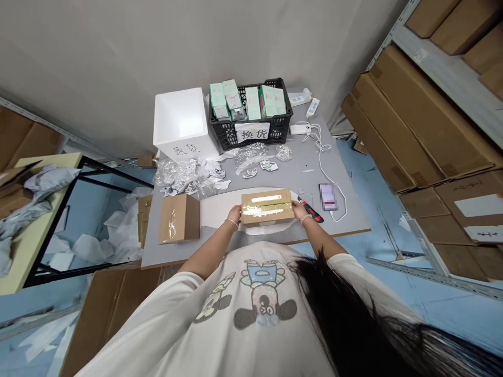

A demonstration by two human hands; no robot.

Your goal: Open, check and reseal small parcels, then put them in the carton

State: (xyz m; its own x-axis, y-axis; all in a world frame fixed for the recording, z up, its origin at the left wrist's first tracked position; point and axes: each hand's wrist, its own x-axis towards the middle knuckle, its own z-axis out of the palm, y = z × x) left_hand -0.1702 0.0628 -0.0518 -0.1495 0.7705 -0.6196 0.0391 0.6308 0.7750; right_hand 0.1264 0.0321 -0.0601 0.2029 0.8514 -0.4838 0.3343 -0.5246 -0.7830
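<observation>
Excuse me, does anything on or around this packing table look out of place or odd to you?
Mainly the loose packing waste: crumpled bubble wrap and white paper lie strewn across the grey table beyond the cardboard box, and more white paper lies scattered on the floor under the side table. It looks messy beside the stacked cartons.

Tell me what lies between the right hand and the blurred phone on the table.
A red-and-black box cutter lies there, in the head view.
</observation>
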